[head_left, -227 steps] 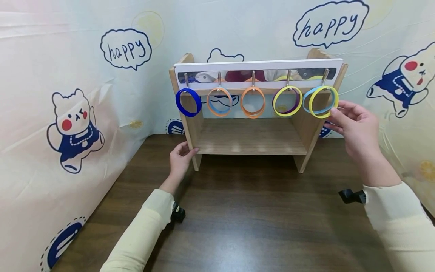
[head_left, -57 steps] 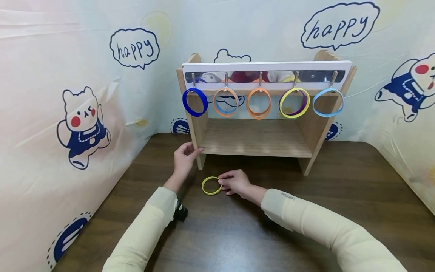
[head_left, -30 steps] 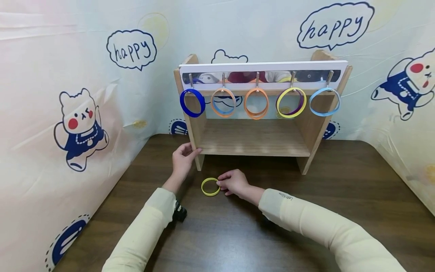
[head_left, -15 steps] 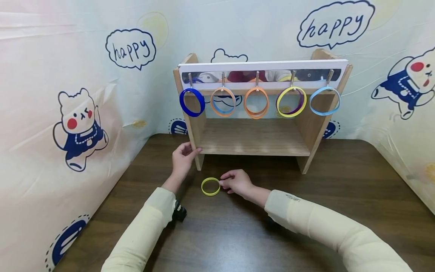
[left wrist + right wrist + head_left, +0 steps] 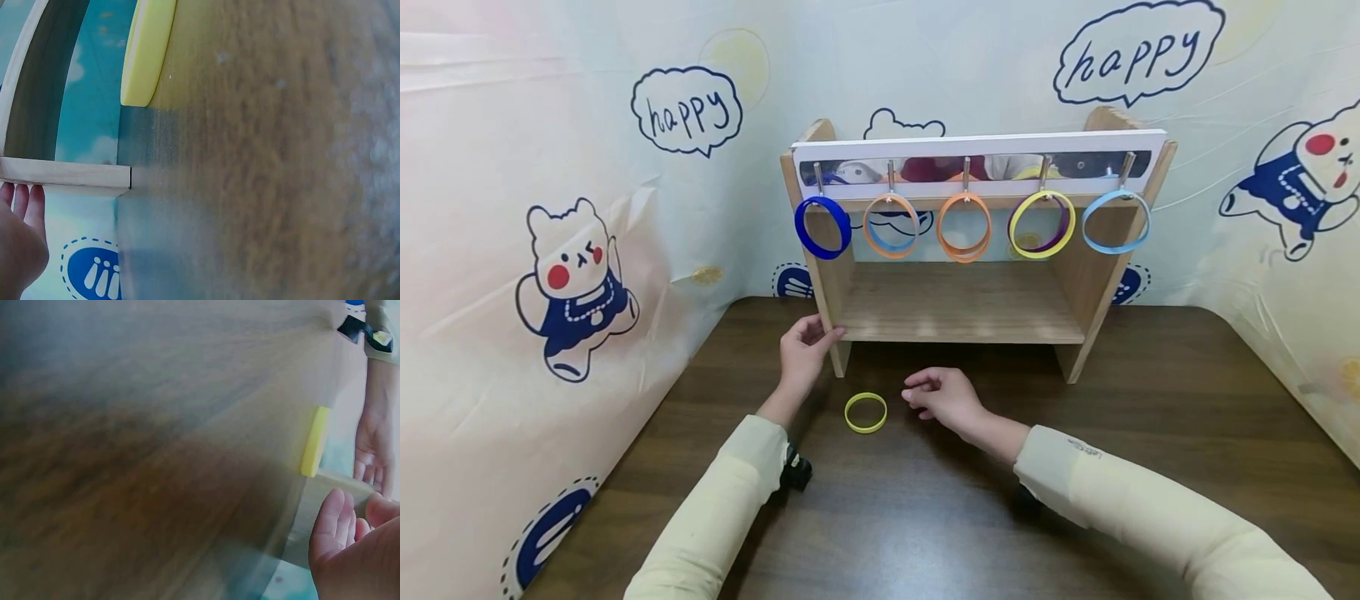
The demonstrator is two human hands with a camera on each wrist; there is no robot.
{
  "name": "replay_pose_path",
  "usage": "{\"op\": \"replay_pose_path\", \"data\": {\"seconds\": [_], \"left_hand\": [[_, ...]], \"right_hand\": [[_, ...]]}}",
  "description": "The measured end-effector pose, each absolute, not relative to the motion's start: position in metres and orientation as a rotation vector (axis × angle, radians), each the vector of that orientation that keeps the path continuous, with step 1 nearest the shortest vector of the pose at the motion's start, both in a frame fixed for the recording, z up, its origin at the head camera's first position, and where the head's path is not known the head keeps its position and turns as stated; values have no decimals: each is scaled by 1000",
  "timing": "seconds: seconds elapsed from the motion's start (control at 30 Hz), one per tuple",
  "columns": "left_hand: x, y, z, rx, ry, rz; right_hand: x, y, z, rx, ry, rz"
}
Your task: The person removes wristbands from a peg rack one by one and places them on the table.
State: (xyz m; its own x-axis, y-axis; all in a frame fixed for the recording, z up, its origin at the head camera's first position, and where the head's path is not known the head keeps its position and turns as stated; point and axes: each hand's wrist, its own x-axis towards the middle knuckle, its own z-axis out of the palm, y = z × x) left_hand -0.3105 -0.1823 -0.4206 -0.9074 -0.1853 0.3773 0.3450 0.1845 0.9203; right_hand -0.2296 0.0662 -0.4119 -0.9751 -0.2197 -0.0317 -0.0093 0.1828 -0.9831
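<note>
In the head view a yellow wristband (image 5: 866, 413) lies flat on the dark table, in front of a wooden rack (image 5: 958, 304). My left hand (image 5: 802, 354) pinches the lower part of the rack's left side panel (image 5: 838, 358), thumb in front; in the left wrist view its fingers (image 5: 32, 212) press the panel's outer face. Just right of the yellow wristband, my right hand (image 5: 947, 400) hovers with loosely bent fingers and holds nothing. The right wrist view shows that hand's fingers (image 5: 330, 519) apart from the yellow wristband (image 5: 315, 442).
Along the rack's mirrored top bar, several metal hooks carry bands: dark blue (image 5: 822, 228), orange with light blue (image 5: 891, 226), orange (image 5: 964, 227), yellow with purple (image 5: 1042, 225), and light blue (image 5: 1116, 222). A printed cloth (image 5: 580, 100) hangs behind and at the sides of the table (image 5: 880, 517).
A yellow wristband has gone from the rightmost hook, carried down to the table by the right hand. That hand has let go and drawn back to the right. The left hand keeps its hold.
</note>
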Motion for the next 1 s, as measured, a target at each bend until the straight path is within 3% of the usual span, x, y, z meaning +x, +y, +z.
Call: {"op": "replay_pose_path", "data": {"seconds": [1.0], "left_hand": [[-311, -184, -422, -173, -2073, -1767]], "right_hand": [[-216, 162, -356, -213, 2388, -2233]]}}
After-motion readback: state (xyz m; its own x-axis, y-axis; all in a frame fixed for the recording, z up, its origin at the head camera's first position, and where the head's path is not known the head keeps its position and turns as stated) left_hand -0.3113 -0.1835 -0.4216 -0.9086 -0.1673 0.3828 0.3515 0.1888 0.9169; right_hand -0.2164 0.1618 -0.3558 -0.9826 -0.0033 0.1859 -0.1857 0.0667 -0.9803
